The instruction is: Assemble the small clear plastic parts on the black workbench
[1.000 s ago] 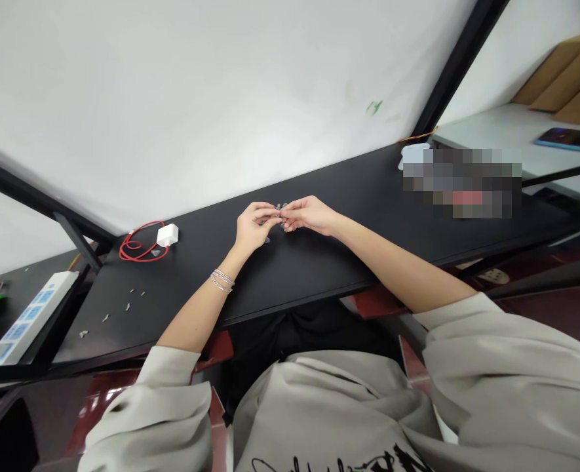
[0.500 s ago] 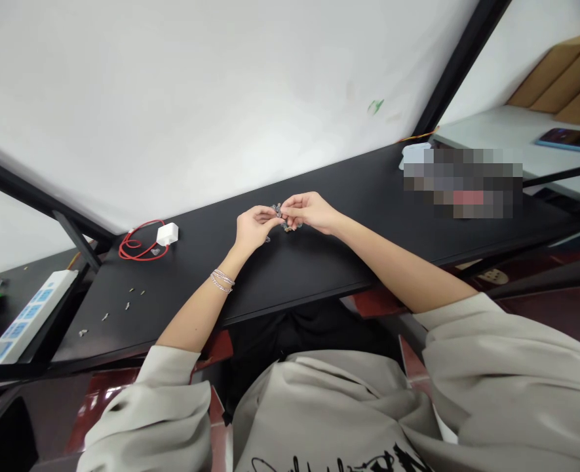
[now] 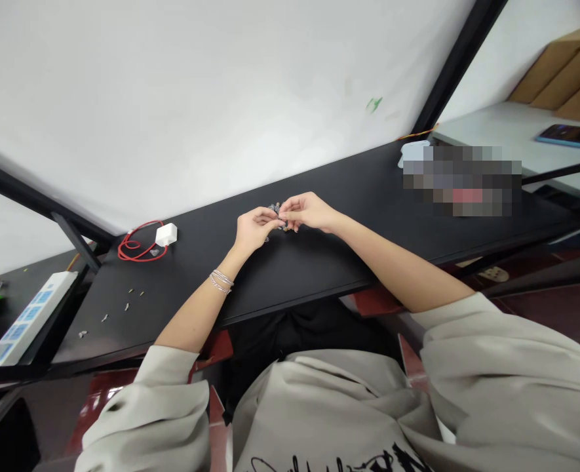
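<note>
Both hands' fingers (image 3: 265,217) pinch small grey bits (image 3: 276,211) over a black desk (image 3: 319,275) by a white wall (image 3: 196,111).

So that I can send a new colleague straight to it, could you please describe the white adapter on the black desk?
On the long black desk, look left of the person's left hand. The small white adapter sits there, set apart from everything nearby by the looped red cable lying against it.

Pinched pieces (image 3: 276,211) too small to identify
</note>
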The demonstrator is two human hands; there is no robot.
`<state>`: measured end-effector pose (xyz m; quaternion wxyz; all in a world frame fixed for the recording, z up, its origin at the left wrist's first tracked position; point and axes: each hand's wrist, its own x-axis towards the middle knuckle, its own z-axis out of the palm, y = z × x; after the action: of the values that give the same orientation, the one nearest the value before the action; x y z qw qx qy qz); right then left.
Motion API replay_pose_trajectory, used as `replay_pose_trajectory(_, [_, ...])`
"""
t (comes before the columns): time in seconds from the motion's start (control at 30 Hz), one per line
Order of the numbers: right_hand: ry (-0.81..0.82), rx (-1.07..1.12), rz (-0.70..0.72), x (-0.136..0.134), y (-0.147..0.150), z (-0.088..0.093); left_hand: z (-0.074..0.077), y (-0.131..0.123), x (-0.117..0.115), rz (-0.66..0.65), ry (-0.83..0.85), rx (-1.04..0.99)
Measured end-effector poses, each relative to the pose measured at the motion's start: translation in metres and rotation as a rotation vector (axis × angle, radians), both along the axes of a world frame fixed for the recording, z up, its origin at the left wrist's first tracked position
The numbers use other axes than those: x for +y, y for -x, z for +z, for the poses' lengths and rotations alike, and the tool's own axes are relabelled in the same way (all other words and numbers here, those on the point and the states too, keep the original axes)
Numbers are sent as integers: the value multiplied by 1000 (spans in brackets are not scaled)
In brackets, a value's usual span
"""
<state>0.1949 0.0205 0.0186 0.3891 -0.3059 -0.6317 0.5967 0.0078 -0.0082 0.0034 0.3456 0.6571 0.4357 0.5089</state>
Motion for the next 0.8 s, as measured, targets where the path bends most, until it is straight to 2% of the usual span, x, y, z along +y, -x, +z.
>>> replay_pose_trajectory(0.2, [72, 30, 23, -2, -1, 3, -1, 2, 0, -25, -50, -6])
replay_pose_trajectory(0.47, [76, -3, 33, 0, -3, 0, -1, 5, 0, -16, -181, 117])
replay_pose_trajectory(0.8, [-25, 41, 59, -3, -2, 0, 3, 0, -5, -19, -72, -23])
